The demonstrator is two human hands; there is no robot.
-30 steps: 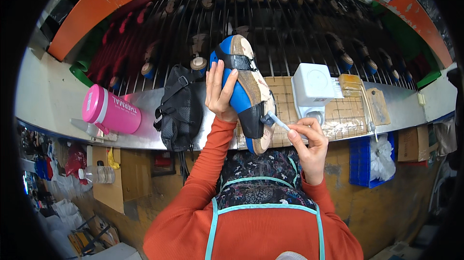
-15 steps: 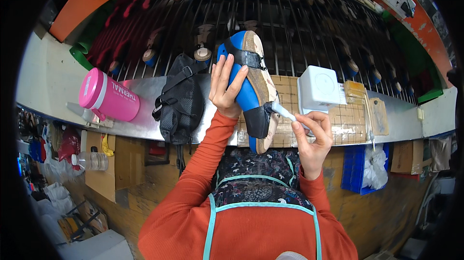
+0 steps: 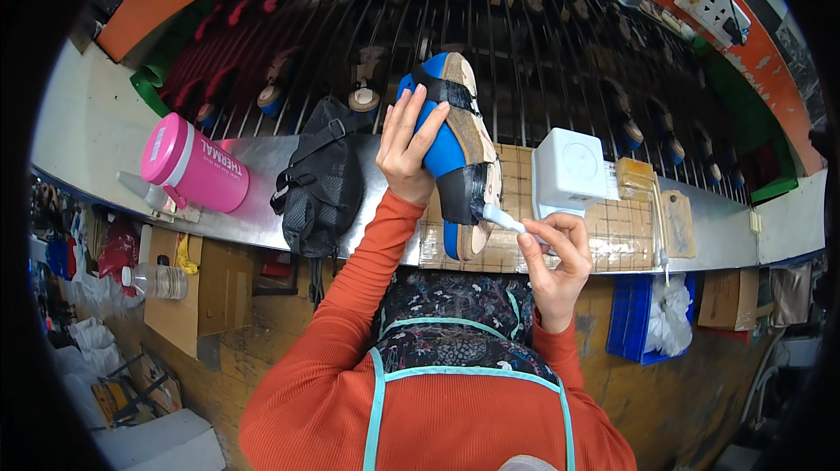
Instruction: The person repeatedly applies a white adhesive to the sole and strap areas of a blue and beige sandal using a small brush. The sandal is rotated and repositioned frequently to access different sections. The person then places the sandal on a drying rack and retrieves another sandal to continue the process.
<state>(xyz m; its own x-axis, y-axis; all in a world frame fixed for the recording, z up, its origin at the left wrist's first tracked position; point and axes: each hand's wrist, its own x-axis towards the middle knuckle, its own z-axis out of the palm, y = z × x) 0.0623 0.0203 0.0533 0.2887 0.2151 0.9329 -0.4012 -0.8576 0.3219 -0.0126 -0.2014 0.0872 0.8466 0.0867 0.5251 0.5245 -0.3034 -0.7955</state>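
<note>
Far left of the left grip, a clear bottle (image 3: 156,281) lies below the level of the tabletop (image 3: 261,219), next to an open cardboard box (image 3: 226,287). Above these, still well left of the grip, a pink jug (image 3: 207,175) leans over on the metal. A black bag (image 3: 320,182) lies between jug and left grip, near the latter. The left grip (image 3: 408,149) is closed on a blue shoe form (image 3: 448,151) with black bands and a tan sole, steadying it from its left side, raised over the front edge. Just left of the right grip, a pale-handled tool (image 3: 505,219) reaches to the lower black band. The right grip (image 3: 556,252) pinches that handle between thumb and fingers. Beyond it stands a white container (image 3: 570,165); farther right, an amber block (image 3: 634,179); below right, a blue crate (image 3: 626,318).
</note>
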